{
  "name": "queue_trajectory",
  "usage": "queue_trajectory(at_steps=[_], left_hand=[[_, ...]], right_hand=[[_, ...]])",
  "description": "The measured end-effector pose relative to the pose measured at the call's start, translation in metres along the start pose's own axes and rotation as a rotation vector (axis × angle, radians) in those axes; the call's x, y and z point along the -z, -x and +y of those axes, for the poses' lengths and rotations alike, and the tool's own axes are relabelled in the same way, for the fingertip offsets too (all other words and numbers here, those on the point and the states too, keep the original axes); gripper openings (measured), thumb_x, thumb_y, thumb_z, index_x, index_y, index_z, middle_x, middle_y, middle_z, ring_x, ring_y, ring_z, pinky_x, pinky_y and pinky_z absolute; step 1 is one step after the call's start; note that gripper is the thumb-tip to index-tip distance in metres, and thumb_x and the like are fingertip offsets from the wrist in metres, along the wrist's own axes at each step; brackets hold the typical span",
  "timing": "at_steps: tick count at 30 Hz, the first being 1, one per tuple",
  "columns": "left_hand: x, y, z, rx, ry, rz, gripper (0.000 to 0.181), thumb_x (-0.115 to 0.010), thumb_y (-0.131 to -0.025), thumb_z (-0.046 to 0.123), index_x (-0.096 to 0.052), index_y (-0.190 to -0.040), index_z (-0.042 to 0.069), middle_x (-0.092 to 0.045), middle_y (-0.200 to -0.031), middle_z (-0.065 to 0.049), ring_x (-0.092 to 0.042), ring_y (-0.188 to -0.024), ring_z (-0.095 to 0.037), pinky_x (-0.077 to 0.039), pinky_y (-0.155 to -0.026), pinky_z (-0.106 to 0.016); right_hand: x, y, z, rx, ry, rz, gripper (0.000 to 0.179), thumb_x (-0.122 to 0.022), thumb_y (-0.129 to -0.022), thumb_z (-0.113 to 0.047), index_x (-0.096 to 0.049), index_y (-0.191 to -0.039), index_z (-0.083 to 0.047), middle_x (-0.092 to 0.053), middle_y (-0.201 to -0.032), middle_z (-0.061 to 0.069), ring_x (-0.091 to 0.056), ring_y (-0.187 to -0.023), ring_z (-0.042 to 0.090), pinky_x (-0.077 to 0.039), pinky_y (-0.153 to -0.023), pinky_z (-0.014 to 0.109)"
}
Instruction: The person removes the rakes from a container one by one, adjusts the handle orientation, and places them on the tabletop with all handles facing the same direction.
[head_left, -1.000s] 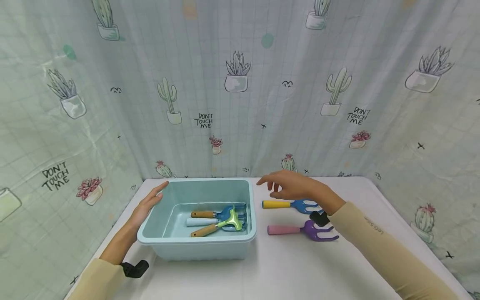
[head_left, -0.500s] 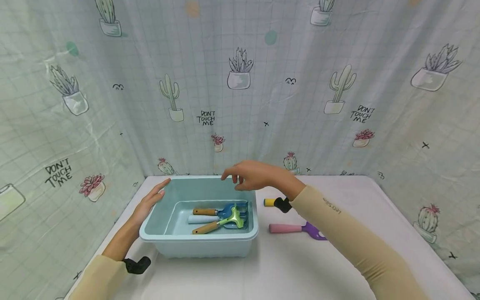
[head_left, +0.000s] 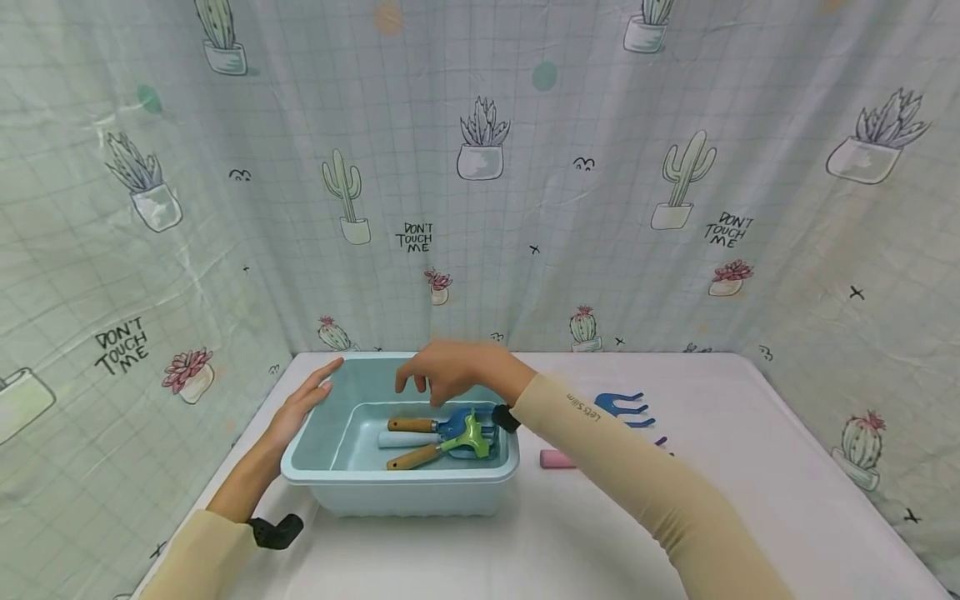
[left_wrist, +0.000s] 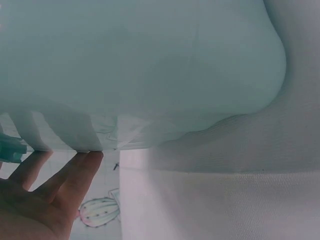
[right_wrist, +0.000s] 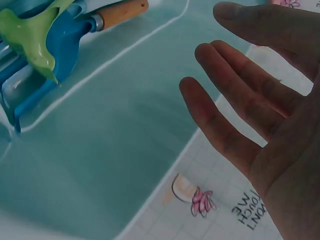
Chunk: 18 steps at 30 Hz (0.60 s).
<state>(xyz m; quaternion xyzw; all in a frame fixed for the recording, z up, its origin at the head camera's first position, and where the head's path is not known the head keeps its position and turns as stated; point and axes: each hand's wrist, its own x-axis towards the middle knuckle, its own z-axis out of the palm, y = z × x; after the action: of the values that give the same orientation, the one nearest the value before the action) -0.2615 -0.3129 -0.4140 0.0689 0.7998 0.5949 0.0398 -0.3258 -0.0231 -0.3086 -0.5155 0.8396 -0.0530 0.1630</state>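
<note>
A light blue plastic bin [head_left: 397, 477] stands on the white table. Inside lie a blue garden fork with a wooden handle [head_left: 411, 425], a tool with a pale blue handle [head_left: 405, 439] and a lime-green tool with a wooden handle [head_left: 469, 435], heads overlapping at the right. My left hand [head_left: 296, 412] rests at the bin's left rim with extended fingers; in the left wrist view its fingertips [left_wrist: 92, 157] touch the bin wall. My right hand [head_left: 459, 368] hovers over the bin's back part, above the tools. Its fingers [right_wrist: 200, 105] are loosely spread and hold nothing.
Right of the bin, a blue fork [head_left: 613, 405] and a pink-handled purple fork [head_left: 557, 459] lie on the table [head_left: 555, 542], partly hidden by my right sleeve [head_left: 622, 467]. A cactus-print curtain [head_left: 525, 208] hangs behind and on both sides.
My right hand has moved left from above the forks on the table to over the bin, lowering toward the tools lately. The left hand keeps its place at the rim.
</note>
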Motion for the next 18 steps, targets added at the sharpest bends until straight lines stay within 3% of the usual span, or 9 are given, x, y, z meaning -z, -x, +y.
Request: queue_trajectory(at_steps=[4, 12, 18], left_hand=[[0.000, 0.001, 0.000, 0.007, 0.000, -0.005, 0.062, -0.029, -0.113, 0.045, -0.009, -0.168, 0.023, -0.008, -0.175, -0.013, -0.015, -0.159, -0.043, -0.044, -0.099, -0.024], [0.000, 0.001, -0.001, 0.004, 0.061, -0.018, 0.062, -0.028, -0.113, 0.043, -0.009, -0.168, 0.022, -0.008, -0.175, -0.014, -0.018, -0.158, -0.041, -0.048, -0.095, -0.019], [0.000, -0.001, -0.001, 0.012, 0.029, -0.002, 0.063, -0.030, -0.113, 0.045, -0.011, -0.168, 0.022, -0.008, -0.175, -0.012, -0.016, -0.159, -0.041, -0.044, -0.094, -0.016]], right_hand=[[-0.008, -0.016, -0.002, 0.000, -0.024, -0.051, 0.053, -0.075, -0.089, -0.004, -0.065, -0.137, -0.025, -0.070, -0.118, 0.000, -0.064, -0.101, 0.013, -0.053, -0.075, 0.024], [-0.021, -0.033, -0.006, -0.004, -0.060, -0.112, 0.048, -0.078, -0.086, 0.000, -0.070, -0.129, -0.021, -0.071, -0.123, 0.007, -0.065, -0.102, 0.013, -0.055, -0.078, 0.024], [-0.030, -0.040, 0.000, -0.049, -0.128, -0.164, 0.047, -0.081, -0.086, -0.002, -0.071, -0.129, -0.018, -0.071, -0.121, 0.009, -0.064, -0.100, 0.013, -0.056, -0.078, 0.025]])
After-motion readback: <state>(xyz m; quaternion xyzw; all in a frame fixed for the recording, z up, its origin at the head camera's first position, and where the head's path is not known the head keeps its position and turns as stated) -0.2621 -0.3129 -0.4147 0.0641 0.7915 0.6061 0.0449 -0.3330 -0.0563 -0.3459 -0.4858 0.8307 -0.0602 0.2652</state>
